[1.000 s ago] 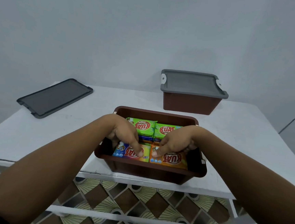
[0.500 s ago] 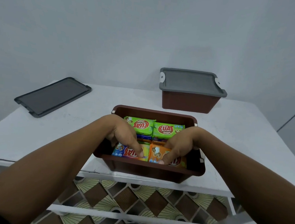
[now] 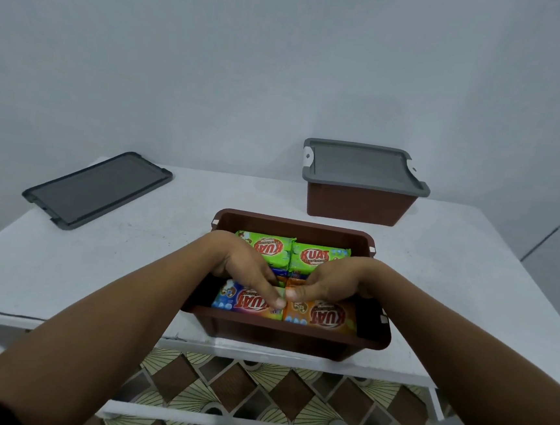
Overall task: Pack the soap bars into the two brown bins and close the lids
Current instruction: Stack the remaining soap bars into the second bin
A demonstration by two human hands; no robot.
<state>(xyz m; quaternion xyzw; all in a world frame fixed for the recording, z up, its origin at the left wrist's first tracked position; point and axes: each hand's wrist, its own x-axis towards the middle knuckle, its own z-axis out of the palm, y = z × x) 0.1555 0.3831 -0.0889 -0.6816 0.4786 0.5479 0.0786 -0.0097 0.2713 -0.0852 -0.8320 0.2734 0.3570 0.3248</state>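
My left hand presses straight fingers on the blue bar at the front of the open bin, my right hand curls beside it, grip unclear; if that bar sits proud, the lid may not seat.

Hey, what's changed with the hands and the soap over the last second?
The right hand, which had slid down over the orange soap bar, drew back toward the middle, uncovering its logo. Its thumb now nearly meets a fingertip of the left hand on the blue soap bar. Nothing was picked up or let go. The open brown bin, green soap bars, loose grey lid and closed bin stayed put.
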